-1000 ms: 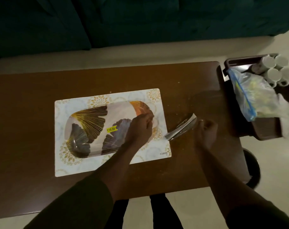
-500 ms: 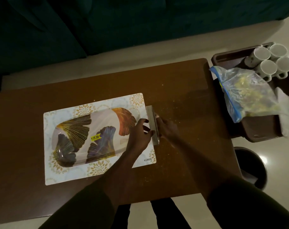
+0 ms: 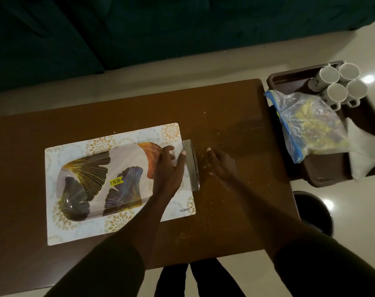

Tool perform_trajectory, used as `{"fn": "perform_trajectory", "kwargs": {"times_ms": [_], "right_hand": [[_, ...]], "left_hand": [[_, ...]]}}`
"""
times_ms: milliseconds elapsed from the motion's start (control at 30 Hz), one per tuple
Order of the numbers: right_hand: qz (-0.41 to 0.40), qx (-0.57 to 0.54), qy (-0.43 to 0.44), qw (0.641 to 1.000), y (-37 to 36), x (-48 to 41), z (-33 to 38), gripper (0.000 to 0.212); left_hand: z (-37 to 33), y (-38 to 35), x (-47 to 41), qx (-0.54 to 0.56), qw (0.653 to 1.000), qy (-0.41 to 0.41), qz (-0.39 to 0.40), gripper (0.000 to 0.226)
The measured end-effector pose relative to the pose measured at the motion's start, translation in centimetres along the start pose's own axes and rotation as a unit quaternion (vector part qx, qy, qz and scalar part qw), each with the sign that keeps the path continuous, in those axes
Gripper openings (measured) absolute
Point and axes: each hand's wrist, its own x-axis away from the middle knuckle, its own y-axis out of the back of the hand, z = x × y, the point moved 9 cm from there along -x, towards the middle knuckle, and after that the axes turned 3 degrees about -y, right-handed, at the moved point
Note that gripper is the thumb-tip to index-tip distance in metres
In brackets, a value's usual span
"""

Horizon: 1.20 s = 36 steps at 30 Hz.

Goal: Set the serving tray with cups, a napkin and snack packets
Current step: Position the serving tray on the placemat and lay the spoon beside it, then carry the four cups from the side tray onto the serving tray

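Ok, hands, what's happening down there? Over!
Left hand flat on the leaf-print tray, thumb against a silver packet. Right hand open, empty. Cups and snack bag wait aside. Nothing blocking.

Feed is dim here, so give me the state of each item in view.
Serving tray: flat on placemat, empty.
Silver packet: lying beside the tray, left hand touching.
Right hand: open, holding nothing.
Cups: four, in brown tray.
Snack bag: in brown tray.

Table (image 3: 235, 116) bare right of silver packet (image 3: 192, 166); brown tray (image 3: 289, 77) crowded by cups (image 3: 336, 93), bag (image 3: 310, 123).
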Motion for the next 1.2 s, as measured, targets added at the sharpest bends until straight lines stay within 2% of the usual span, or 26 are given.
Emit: {"fn": "perform_trajectory", "kwargs": {"times_ms": [67,267,400,467,633,733,867,1067,1133,1200], "right_hand": [[-0.044,-0.023,0.024,0.998,1.6,-0.2,0.9,0.036],[-0.086,-0.005,0.073,0.994,6.2,-1.0,5.0,0.025],[-0.150,-0.005,0.102,0.983,10.6,-2.4,6.8,0.025],[-0.198,-0.010,0.117,0.973,13.0,-2.7,7.0,0.024],[-0.242,-0.023,0.148,0.958,17.6,-2.9,6.9,0.029],[-0.295,-0.051,0.156,0.941,23.5,-3.6,4.5,0.025],[-0.340,-0.061,0.123,0.930,31.9,-4.6,-1.1,0.016],[-0.352,-0.039,0.017,0.935,41.5,-7.9,-11.1,0.032],[-0.346,-0.028,0.003,0.938,43.4,-8.8,-13.1,0.044],[-0.337,-0.012,0.009,0.941,44.8,-10.0,-14.4,0.041]], "left_hand": [[-0.6,0.6,-0.4,-0.002,1.000,-0.012,-0.025,0.037],[-5.0,1.6,-1.7,-0.011,0.991,-0.088,-0.100,0.034],[-9.0,-0.5,-2.8,0.003,0.986,-0.140,-0.087,0.045],[-10.7,-1.6,-3.5,-0.028,0.985,-0.155,-0.075,0.042],[-15.1,-3.3,-5.2,-0.063,0.978,-0.173,-0.100,0.036],[-18.7,-6.6,-5.5,-0.057,0.974,-0.193,-0.106,0.038],[-23.5,-13.0,-5.8,-0.004,0.978,-0.197,-0.072,0.038],[-32.2,-23.2,-5.1,0.021,0.965,-0.258,-0.031,0.038],[-33.9,-26.4,-5.0,0.017,0.965,-0.262,-0.009,0.041],[-34.9,-29.6,-5.2,0.005,0.968,-0.250,0.023,0.045]]}}
